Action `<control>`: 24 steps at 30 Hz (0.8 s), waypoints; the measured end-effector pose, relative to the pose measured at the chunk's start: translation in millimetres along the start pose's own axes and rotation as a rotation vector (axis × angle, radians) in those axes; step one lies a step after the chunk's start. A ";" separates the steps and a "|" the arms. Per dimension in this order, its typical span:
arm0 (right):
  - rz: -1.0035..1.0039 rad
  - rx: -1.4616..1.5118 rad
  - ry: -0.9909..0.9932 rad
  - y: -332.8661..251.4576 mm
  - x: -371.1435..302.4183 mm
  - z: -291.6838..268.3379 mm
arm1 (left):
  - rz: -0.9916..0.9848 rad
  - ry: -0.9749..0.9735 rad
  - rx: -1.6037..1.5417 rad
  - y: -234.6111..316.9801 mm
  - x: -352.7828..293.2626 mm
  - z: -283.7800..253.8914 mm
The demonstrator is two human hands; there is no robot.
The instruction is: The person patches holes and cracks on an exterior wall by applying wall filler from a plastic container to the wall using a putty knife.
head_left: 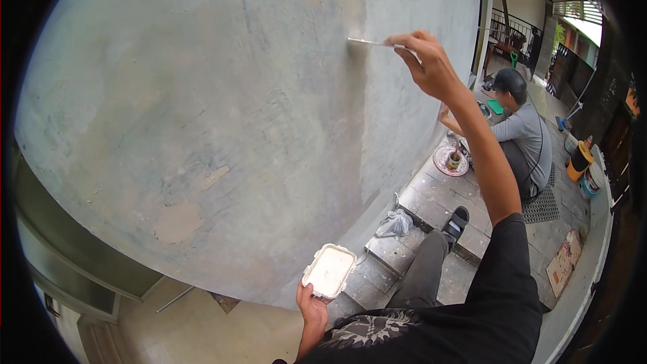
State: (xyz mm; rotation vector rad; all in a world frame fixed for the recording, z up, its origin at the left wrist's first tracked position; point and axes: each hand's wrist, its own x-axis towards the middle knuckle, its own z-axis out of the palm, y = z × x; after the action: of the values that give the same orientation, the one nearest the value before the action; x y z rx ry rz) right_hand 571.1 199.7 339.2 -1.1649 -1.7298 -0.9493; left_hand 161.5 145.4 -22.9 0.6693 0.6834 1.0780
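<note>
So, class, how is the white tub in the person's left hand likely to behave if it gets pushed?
The white tub would probably tip if pushed down at its far side, since the left hand shows only at its near corner. Its moulded-looking form suggests slightly flexible plastic. The pale filling inside likely makes it heavier than an empty one.

We find open room across the grey wall (269, 94) between our raised right hand (429, 62) and the white tub (330, 271) in our left hand (313, 306); along the wall's lower right edge, a crouching co-worker (532, 143), a round tray (442, 166) and a plastic bag (395, 223) obstruct passage.
</note>
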 end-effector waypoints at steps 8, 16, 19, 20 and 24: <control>-0.213 -0.103 0.415 16.1 82.3 -5.0 | 0.017 -0.016 0.020 -7.5 6.2 2.4; -0.140 -0.024 0.158 -7.5 48.4 10.1 | 0.033 0.046 -0.082 -0.8 -2.0 9.7; -0.234 -0.066 0.176 -8.7 57.8 -12.2 | 0.004 -0.002 0.013 -1.5 2.2 1.7; -0.230 -0.072 0.175 -10.4 64.8 -17.7 | 0.000 -0.007 0.017 -3.8 3.2 -0.4; -0.369 -0.185 0.408 -22.1 106.4 -7.1 | 0.007 -0.003 0.008 -9.1 6.7 -4.2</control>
State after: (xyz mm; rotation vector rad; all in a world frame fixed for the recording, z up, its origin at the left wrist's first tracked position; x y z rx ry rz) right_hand 527.2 221.6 436.3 -0.7022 -1.5669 -1.4836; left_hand 165.4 149.4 -33.7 0.6808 0.6832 1.0810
